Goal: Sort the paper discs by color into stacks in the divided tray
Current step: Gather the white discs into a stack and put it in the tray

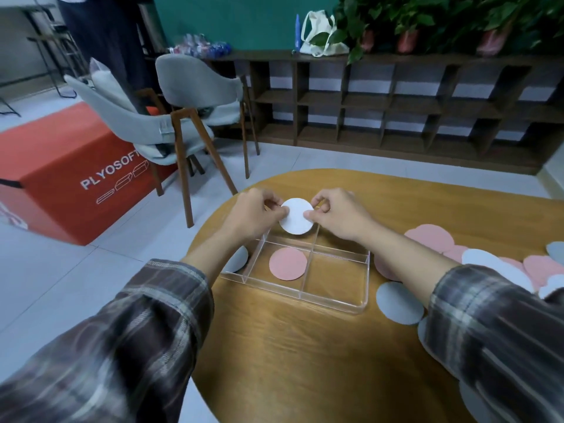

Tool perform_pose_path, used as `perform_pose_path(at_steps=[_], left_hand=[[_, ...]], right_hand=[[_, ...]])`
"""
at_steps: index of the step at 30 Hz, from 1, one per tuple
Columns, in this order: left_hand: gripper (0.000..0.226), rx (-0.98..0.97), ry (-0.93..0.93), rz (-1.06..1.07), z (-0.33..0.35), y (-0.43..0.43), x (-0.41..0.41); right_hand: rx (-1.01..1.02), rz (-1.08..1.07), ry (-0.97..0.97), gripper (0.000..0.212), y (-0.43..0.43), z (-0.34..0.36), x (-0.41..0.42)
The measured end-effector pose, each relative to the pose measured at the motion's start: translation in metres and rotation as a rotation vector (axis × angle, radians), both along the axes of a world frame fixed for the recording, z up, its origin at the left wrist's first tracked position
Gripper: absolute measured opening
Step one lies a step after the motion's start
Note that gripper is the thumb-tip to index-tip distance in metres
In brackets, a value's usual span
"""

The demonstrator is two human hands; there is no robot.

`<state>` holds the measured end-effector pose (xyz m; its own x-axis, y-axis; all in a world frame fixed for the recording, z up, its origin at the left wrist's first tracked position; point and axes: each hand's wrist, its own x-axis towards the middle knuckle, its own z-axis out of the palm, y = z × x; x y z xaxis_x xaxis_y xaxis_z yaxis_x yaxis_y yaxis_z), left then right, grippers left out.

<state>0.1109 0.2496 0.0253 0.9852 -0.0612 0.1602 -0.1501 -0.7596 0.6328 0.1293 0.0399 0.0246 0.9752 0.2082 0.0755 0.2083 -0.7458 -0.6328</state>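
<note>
Above the wooden table (274, 346), left hand (253, 215) and right hand (338, 215) pinch a white disc (296, 216) by opposite edges, likely to lower it flat into the tray (366, 282) beyond the pink disc (288, 264).

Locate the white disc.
Head view, centre: the white disc is pinched between the left hand and right hand, over the far end of the clear divided tray, beyond the pink disc lying in it.

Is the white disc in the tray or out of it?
Out: left hand and right hand pinch the white disc by its edges above the tray.
</note>
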Motion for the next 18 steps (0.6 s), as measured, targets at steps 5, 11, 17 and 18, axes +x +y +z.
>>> perform_pose_path(at_steps=[5,11,17,18], left_hand=[[0.021,0.085,0.016,0.000,-0.010,-0.003,0.008],[0.024,0.231,-0.066,-0.006,-0.012,-0.004,0.007],[0.020,0.399,-0.155,-0.025,-0.010,-0.011,-0.003],[0.019,0.397,-0.153,-0.021,-0.008,-0.011,-0.005]], right_hand=[[-0.051,0.021,0.035,0.024,0.002,-0.004,0.009],[-0.136,0.025,0.016,0.032,0.010,-0.016,0.012],[-0.189,-0.004,-0.106,0.028,0.011,-0.010,-0.002],[-0.155,-0.004,-0.104,0.026,0.007,-0.007,-0.005]])
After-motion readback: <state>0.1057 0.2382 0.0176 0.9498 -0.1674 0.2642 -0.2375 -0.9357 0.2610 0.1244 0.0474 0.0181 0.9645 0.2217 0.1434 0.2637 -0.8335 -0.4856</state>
